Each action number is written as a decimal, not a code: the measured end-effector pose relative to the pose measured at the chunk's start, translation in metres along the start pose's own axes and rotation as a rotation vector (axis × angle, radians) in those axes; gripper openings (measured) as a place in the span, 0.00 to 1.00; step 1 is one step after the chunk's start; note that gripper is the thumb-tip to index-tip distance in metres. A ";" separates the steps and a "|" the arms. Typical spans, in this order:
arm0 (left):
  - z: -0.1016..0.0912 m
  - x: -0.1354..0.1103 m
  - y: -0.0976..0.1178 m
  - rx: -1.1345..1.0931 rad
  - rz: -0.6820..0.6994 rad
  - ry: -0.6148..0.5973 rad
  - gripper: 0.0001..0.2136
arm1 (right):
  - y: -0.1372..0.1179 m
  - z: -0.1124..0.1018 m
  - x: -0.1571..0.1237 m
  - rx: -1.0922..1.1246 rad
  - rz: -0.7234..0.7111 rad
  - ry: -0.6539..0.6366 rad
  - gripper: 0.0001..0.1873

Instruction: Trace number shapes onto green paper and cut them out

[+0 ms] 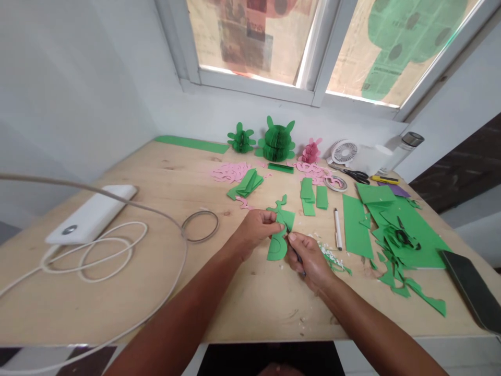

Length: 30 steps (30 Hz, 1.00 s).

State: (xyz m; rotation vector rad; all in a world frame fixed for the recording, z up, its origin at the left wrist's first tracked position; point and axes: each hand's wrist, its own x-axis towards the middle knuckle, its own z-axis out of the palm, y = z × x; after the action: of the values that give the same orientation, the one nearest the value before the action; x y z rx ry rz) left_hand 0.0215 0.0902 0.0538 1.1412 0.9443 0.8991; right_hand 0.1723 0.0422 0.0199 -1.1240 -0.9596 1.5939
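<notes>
My left hand (256,228) pinches a green paper cut-out (278,230) shaped with rounded lobes, held just above the wooden table (242,303). My right hand (309,258) is closed round a thin dark tool, its tip at the cut-out's right edge; I cannot tell which tool it is. Small white and green paper scraps (332,257) lie just right of my right hand. A white pen (337,228) rests beyond them.
Green paper sheets and offcuts (391,230) cover the right side, with a dark phone (472,287) at the edge. Folded green strips (246,184), pink scraps (230,171), honeycomb paper figures (277,141), scissors (357,175), a tape roll (335,183) and a fan (344,152) lie farther back. A power bank (92,213) and white cables (97,250) sit left.
</notes>
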 end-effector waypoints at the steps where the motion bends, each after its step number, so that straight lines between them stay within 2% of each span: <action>1: 0.000 0.000 0.000 0.001 -0.001 0.001 0.07 | 0.000 0.000 0.000 -0.003 0.000 0.000 0.27; 14: 0.001 0.001 -0.002 -0.028 0.001 0.041 0.11 | -0.001 0.001 0.000 0.012 0.001 0.018 0.26; 30: 0.001 0.001 0.000 0.004 0.011 0.028 0.08 | 0.001 0.000 0.000 -0.005 -0.006 0.006 0.25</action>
State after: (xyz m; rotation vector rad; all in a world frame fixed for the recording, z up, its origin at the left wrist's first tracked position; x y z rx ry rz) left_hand 0.0230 0.0902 0.0538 1.1408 0.9634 0.9242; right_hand 0.1720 0.0422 0.0193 -1.1281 -0.9629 1.5826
